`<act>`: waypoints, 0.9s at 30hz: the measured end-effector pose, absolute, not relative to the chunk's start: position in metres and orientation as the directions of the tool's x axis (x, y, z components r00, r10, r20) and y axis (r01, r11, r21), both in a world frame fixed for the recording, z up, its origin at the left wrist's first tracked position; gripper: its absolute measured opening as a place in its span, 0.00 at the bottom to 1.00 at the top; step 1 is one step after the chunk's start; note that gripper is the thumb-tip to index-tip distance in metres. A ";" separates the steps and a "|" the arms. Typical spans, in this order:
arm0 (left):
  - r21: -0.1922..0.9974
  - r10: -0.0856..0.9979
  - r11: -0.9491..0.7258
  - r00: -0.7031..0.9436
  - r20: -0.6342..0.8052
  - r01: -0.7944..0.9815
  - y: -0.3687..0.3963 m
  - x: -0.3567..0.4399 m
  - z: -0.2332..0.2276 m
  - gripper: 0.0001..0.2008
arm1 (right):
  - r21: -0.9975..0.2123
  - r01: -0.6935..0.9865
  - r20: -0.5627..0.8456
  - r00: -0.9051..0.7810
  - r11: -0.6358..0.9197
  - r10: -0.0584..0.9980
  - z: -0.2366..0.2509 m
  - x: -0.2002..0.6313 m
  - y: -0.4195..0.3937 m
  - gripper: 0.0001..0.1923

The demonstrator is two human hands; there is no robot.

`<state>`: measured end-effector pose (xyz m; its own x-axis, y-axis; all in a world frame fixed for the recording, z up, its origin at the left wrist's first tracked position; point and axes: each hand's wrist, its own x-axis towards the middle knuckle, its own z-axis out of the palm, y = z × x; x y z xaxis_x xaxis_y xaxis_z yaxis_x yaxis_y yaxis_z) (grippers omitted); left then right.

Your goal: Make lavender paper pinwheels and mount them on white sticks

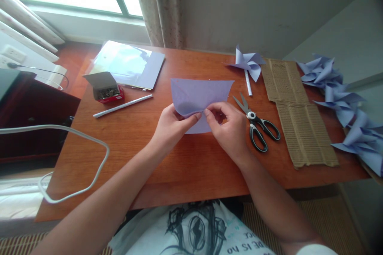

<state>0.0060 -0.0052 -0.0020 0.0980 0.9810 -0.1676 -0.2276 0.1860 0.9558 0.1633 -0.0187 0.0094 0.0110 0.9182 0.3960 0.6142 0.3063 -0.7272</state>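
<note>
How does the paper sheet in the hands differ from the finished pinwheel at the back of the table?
The paper sheet is one curved piece with a corner bent inward, held by the left hand and right hand; the pinwheel has folded pointed vanes and lies untouched. The pinwheel has a white stick; the sheet has none. Both are pale lilac paper.

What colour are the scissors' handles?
Black with grey inner lining on the scissors, head view.

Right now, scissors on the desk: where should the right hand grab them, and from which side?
Take the scissors by the black handle loops, coming from the near right. They lie flat with blades closed, tips pointing away toward the far left, loops toward the desk's near edge. The right hand sits just left of them, pinching the purple paper, so it's probably a short reach.
</note>
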 end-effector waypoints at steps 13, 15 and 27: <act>0.940 0.975 0.212 -0.005 -0.222 -0.268 -0.001 0.001 -0.003 0.15 | -0.712 0.582 0.419 -0.097 0.393 0.903 0.011 0.171 -0.017 0.04; 0.929 0.972 0.225 -0.003 -0.236 -0.295 0.001 -0.002 -0.002 0.16 | -0.689 0.569 0.442 -0.160 0.449 0.882 0.013 0.180 -0.014 0.06; 0.879 0.956 0.271 0.001 -0.294 -0.394 0.011 -0.021 0.005 0.21 | -0.530 0.527 0.463 -0.476 0.664 0.747 0.015 0.205 -0.003 0.12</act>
